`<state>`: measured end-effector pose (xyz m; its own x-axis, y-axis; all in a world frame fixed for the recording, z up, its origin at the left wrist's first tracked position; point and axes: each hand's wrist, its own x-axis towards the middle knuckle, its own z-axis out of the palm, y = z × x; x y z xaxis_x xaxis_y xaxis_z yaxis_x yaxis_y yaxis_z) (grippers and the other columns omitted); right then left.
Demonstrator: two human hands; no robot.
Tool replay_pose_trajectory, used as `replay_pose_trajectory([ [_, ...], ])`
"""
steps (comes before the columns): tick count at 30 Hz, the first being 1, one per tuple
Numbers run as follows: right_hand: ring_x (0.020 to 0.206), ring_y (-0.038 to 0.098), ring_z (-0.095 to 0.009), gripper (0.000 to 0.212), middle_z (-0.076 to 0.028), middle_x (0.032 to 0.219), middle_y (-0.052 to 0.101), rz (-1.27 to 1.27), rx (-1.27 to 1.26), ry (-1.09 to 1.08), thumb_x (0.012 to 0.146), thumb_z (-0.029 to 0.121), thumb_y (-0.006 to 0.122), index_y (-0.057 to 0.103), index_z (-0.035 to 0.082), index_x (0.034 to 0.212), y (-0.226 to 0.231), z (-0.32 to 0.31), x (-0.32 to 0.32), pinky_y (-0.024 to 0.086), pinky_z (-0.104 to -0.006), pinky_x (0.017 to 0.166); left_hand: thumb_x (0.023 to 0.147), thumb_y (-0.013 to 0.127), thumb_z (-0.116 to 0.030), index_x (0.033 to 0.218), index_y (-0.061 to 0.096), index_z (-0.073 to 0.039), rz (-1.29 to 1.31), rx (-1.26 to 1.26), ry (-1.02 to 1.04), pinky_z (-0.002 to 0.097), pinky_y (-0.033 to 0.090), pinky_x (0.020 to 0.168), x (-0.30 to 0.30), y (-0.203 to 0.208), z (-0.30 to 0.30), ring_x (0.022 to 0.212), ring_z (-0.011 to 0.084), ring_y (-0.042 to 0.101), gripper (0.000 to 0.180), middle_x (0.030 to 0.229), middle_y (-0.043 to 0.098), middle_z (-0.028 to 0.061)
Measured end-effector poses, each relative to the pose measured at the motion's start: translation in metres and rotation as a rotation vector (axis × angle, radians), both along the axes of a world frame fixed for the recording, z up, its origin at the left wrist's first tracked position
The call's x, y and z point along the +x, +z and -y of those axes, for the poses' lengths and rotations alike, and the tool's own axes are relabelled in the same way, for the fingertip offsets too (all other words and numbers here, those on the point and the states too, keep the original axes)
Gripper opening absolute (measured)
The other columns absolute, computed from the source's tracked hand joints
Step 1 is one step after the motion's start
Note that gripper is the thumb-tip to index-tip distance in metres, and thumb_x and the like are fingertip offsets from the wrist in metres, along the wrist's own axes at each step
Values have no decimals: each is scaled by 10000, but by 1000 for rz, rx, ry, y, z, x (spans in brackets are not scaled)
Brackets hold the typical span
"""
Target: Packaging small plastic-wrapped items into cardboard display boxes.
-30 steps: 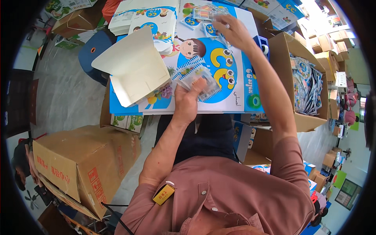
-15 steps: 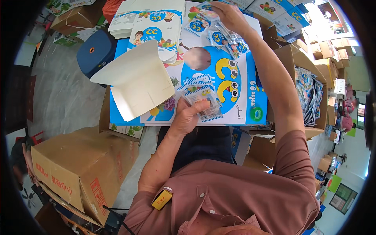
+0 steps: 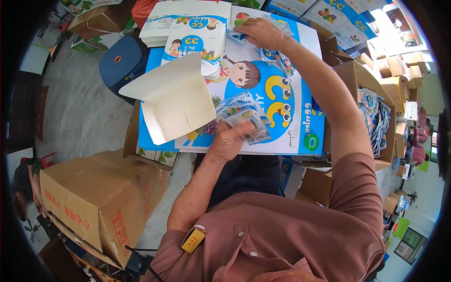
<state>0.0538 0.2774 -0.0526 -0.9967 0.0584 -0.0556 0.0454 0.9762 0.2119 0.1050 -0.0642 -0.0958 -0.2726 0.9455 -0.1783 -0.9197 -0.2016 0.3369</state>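
Note:
My left hand [image 3: 228,141] grips a fanned stack of small clear-and-blue sachets [image 3: 246,116] near the table's front edge, thumb on top. Toward the far side, my right hand [image 3: 264,34] reaches over a loose pile of similar sachets [image 3: 284,63]. Its fingers are apart and bent down onto a sachet at the pile's left; the palm side is hidden. Left of the held stack, a white paper box [image 3: 181,110] lies with its flap raised and its plain inside showing. Beneath everything is a blue-and-white printed board [image 3: 293,134] with cartoon figures.
Printed flat cartons [image 3: 192,30] are stacked at the far left of the board. A green tape roll [image 3: 310,141] lies near its right corner. An open cardboard box of sachets [image 3: 376,117] stands at right, a blue stool [image 3: 115,63] at left, a large brown box [image 3: 94,188] lower left.
My right hand has moved left across the sachet pile, its fingers now at the pile's left side. My left hand keeps its stack. The whole view has shifted slightly.

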Motion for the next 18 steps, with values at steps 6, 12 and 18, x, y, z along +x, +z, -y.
replay_pose_trajectory([
  [6, 1266, 619, -296, 538, -122, 1348, 671, -27, -140, -36, 912, 29, 613, 590, 189, 1425, 8, 14, 15, 475, -418, 1107, 843, 705, 67, 1305, 603, -76, -31, -10, 18, 377, 486, 1060, 3, -7, 7, 1164, 209, 655, 494, 1223, 700, 70],
  [12, 1108, 693, -330, 465, -193, 1172, 726, -242, -68, -125, 876, 62, 605, 628, 107, 1339, 9, 31, 24, 512, -451, 1008, 827, 703, 58, 1292, 609, -74, -49, -5, 16, 383, 489, 1051, 4, -2, 3, 1145, 206, 659, 492, 1201, 702, 60],
  [18, 1112, 657, -346, 490, -243, 1214, 672, -134, -1002, -278, 936, 251, 633, 576, -27, 1336, 70, 123, 127, 525, -418, 957, 800, 695, 53, 1255, 630, -54, -34, 17, 141, 385, 489, 1048, 11, 26, 0, 1122, 205, 664, 472, 1167, 709, 50],
])
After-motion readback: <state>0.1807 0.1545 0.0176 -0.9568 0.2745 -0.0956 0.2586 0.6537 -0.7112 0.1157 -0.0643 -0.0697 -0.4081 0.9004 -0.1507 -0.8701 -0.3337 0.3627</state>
